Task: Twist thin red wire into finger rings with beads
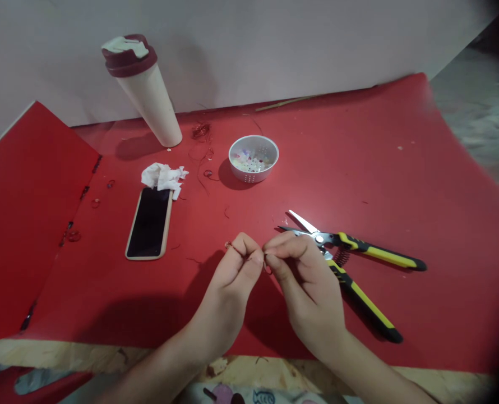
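Note:
My left hand (235,272) and my right hand (304,283) meet at their fingertips above the red sheet. Each pinches a thin reddish wire (267,269), and a small coil or ring of it (228,245) shows by my left fingertips. The fingers hide most of the wire. Open snips with yellow-and-black handles (373,252) lie to the right, and my right hand covers part of them, near the spring and lower handle.
A white perforated bowl (253,158) holds small beads. A phone (149,223), crumpled tissue (163,177), wire tangle (201,131) and small wire rings (73,236) lie on the red sheet (359,168). A tall cream tumbler (146,92) stands tilted at the back.

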A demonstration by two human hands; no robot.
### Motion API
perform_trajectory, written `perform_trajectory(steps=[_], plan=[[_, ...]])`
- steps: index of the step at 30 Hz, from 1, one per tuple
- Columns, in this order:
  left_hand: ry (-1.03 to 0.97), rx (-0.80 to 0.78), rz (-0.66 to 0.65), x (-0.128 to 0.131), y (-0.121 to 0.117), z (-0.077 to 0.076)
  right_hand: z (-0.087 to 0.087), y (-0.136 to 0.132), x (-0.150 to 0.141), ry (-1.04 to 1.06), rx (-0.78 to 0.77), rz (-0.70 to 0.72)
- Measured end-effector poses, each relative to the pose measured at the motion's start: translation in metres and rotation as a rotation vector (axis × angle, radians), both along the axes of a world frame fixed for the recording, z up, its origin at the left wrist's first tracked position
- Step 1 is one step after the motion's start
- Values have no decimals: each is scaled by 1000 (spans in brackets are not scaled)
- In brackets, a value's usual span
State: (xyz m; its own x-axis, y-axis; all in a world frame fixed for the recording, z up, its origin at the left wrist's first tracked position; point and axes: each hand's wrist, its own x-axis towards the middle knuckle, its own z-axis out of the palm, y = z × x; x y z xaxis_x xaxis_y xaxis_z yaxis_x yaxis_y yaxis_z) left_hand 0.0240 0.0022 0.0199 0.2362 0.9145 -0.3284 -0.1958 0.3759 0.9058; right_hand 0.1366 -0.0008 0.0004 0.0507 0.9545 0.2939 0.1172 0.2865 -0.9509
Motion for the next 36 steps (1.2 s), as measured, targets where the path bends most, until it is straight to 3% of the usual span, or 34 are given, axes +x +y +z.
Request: perform_trajectory(steps=[10, 15, 17, 24, 30, 36], plan=[[252, 96, -20, 1, 0, 7, 0, 0, 0, 23, -45, -10], [212, 112, -57, -6, 7, 7, 4, 4, 5, 71, -142, 25], [320, 225, -66, -10, 9, 6, 5, 6, 7, 142, -203, 89], [886, 936, 69, -17, 10, -5, 1, 7, 11, 510, -466, 263], [1033, 1098, 91, -24, 12, -13, 3, 10, 13, 729, -623, 448], [1130, 1294, 100, -30, 11, -16, 5, 10, 17, 596, -624, 531]])
